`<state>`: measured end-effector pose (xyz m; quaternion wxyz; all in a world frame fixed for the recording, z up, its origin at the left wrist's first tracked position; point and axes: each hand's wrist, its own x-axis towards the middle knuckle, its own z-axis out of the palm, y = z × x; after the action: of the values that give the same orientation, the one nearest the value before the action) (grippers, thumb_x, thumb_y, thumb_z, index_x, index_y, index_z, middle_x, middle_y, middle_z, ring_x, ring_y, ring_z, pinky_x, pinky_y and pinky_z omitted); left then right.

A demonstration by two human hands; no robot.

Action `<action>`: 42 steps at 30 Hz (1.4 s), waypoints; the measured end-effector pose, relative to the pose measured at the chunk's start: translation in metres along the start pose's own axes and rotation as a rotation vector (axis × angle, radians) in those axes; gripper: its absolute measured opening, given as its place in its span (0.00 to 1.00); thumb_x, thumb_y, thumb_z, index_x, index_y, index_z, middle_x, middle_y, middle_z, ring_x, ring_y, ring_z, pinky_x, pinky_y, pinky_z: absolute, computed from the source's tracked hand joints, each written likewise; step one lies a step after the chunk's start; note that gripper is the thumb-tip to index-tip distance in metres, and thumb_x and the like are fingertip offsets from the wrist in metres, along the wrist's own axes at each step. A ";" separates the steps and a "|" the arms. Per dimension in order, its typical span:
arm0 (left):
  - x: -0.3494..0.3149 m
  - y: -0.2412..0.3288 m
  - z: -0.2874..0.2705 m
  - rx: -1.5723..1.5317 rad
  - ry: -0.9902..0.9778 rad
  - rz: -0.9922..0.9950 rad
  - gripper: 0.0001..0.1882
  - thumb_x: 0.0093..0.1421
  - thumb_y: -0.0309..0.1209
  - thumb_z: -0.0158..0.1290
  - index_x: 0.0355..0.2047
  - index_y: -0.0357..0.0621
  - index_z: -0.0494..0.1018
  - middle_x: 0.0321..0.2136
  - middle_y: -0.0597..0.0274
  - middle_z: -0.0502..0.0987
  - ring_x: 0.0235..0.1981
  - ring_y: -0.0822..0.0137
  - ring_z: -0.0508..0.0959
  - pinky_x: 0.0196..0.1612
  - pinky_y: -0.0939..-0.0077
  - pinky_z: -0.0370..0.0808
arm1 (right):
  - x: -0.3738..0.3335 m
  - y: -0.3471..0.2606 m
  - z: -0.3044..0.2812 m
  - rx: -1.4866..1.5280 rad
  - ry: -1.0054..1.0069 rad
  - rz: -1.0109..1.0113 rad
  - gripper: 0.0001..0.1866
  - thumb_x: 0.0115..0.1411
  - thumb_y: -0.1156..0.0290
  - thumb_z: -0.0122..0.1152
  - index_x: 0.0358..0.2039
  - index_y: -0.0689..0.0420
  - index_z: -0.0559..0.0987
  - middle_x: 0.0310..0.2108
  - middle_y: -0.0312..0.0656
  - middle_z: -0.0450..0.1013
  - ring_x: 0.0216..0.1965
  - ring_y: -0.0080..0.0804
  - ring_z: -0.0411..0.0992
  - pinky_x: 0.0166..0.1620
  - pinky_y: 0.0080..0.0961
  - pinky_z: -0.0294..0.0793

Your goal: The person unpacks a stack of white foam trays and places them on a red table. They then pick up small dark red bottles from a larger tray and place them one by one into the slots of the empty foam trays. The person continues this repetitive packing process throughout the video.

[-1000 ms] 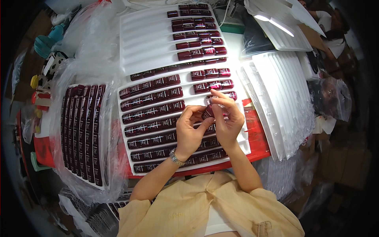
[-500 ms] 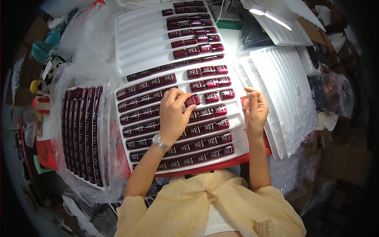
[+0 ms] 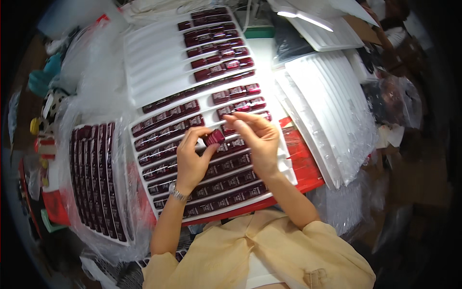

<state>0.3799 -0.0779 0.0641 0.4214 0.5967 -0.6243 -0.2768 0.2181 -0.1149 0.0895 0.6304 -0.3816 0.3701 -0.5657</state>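
Note:
My left hand [image 3: 191, 156], with a metal watch [image 3: 178, 191] on its wrist, grips a small glossy dark-red block [image 3: 214, 138], bottle-like, between thumb and fingers. It is raised over a white ribbed tray [image 3: 207, 114] that holds rows of similar dark-red pieces with pale print. Just right of that block and slightly farther off, my right hand [image 3: 260, 144] has its thumb and forefinger pressed together. Whatever may be in that pinch is too small to make out. The right hand covers part of the tray's middle rows.
Behind stands another white tray [image 3: 154, 58], its right side filled with dark-red pieces. At left, a filled tray [image 3: 126, 236] sits in clear plastic wrap. White ribbed trays [image 3: 327, 111] are stacked at right beside a red surface [image 3: 305, 159]. A bright lamp [image 3: 305, 20] hangs at the back.
My right hand has moved left from the tray's right edge to beside the held piece. The left hand has lifted that piece away from its row and turned it. The view has shifted slightly.

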 end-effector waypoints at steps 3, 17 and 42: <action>-0.018 0.020 0.024 -0.737 0.053 -0.154 0.17 0.56 0.16 0.56 0.46 0.35 0.68 0.41 0.63 0.73 0.40 0.74 0.74 0.42 0.81 0.74 | -0.008 0.014 0.010 -0.321 -0.043 -0.199 0.15 0.61 0.79 0.58 0.49 0.64 0.77 0.43 0.44 0.78 0.42 0.25 0.76 0.46 0.20 0.74; 0.015 -0.012 0.012 0.513 -0.029 0.193 0.16 0.49 0.29 0.62 0.40 0.42 0.75 0.36 0.62 0.72 0.42 0.61 0.70 0.48 0.65 0.61 | 0.050 -0.135 -0.246 -2.112 0.336 -0.058 0.21 0.59 0.70 0.58 0.53 0.57 0.71 0.50 0.46 0.70 0.51 0.48 0.68 0.51 0.40 0.69; 0.013 -0.003 -0.012 -0.373 -0.086 0.091 0.18 0.51 0.25 0.63 0.44 0.42 0.77 0.37 0.64 0.74 0.34 0.72 0.74 0.38 0.79 0.73 | 0.046 -0.097 -0.062 -0.612 -0.225 0.127 0.10 0.66 0.68 0.52 0.38 0.61 0.79 0.22 0.26 0.67 0.21 0.09 0.59 0.25 0.10 0.59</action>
<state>0.3922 -0.0893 0.0699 0.5098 0.4671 -0.6058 -0.3936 0.1247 -0.1710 0.1479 0.5573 -0.5895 0.4741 -0.3423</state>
